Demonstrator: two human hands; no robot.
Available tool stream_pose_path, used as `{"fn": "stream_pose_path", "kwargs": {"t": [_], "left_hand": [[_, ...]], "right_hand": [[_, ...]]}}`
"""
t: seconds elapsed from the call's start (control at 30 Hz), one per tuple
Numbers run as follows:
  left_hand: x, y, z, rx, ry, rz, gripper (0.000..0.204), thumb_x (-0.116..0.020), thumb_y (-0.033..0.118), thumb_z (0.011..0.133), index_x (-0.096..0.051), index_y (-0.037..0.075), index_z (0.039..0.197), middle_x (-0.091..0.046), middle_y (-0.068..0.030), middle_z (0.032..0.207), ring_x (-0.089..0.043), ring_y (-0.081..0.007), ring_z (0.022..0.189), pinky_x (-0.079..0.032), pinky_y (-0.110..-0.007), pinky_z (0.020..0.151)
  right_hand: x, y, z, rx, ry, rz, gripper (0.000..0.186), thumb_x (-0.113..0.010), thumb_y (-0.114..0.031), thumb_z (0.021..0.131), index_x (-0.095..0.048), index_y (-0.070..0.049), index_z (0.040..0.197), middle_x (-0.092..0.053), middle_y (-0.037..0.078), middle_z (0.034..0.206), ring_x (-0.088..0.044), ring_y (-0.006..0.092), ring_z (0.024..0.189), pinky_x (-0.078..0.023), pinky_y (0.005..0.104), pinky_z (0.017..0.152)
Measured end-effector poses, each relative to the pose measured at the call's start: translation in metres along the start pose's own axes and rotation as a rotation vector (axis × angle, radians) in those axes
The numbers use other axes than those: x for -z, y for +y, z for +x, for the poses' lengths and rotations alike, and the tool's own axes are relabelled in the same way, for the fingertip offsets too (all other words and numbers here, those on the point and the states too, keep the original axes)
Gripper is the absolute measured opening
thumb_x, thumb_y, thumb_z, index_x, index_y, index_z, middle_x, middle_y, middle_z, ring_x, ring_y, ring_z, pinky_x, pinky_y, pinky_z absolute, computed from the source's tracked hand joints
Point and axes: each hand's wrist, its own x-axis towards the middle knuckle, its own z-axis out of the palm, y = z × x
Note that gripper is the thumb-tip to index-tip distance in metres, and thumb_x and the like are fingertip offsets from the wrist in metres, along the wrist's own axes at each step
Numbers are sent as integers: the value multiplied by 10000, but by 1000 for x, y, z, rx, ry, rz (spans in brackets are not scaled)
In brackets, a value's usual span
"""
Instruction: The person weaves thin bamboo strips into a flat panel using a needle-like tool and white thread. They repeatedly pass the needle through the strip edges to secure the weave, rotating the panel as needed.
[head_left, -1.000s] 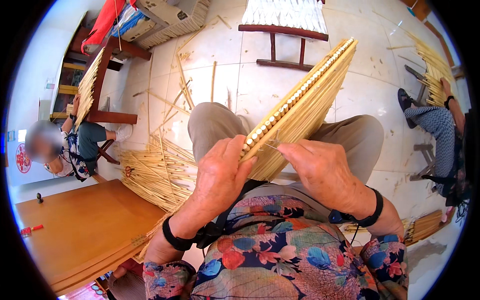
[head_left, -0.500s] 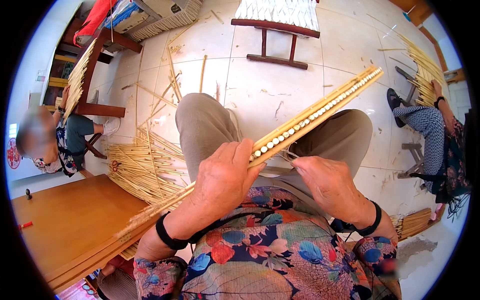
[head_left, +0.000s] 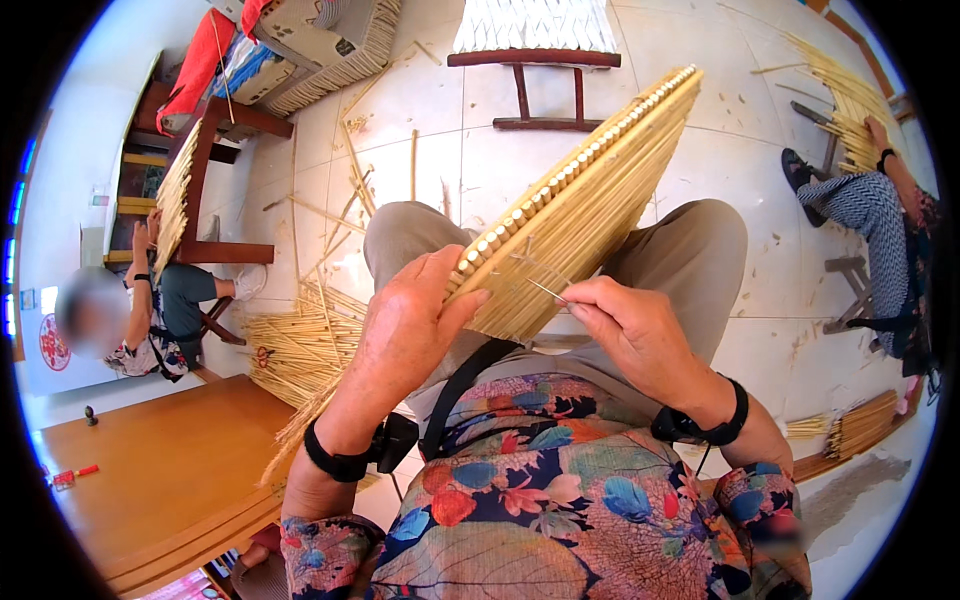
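Observation:
A mat of pale yellow stalks stands tilted over my lap, slanting from lower left to upper right. Its upper edge shows a row of round white cut ends. My left hand is closed around the near left end of the mat, thumb on the face turned toward me. On that same side, my right hand pinches a thin metal needle between thumb and fingertips. The needle points left, close to the mat's face. Fine thread seems to lie on the stalks just above it.
To the left stands a wooden table, with a heap of loose stalks beyond it. A dark red wooden stool with a white woven seat stands ahead. Two other people sit with stalk work, one at each side. Scraps litter the tiled floor.
The mat has tipped so that its broad face now shows below the row of cut ends. My right hand has shifted slightly left and up, and the needle now shows clearly.

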Motion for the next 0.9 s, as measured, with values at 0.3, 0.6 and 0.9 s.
{"fn": "stream_pose_path", "kwargs": {"t": [0.3,0.6,0.9], "left_hand": [[10,-11,-1,166,-98,19,420,-688,133,887,-557,5,1264,-665,-171,1053,-638,-231,913,-512,-340,760],[9,-19,9,202,-45,-92,423,-682,164,884,-560,-25,1243,-681,-209,968,-664,-268,784,-517,-349,706],[9,-18,13,235,-37,-100,432,-700,173,879,-572,-33,1237,-684,-208,931,-665,-228,763,-519,-329,682]], "right_hand": [[-11,14,18,-45,-47,4,148,-610,-85,945,-640,-13,1072,-665,146,845,-657,257,713,-511,315,645],[-21,26,36,96,37,-25,165,-598,-147,937,-619,-32,1054,-667,182,820,-656,369,751,-526,434,634],[-23,32,43,151,52,-67,160,-595,-131,935,-626,-26,1050,-683,169,889,-671,344,791,-542,422,664]]}}
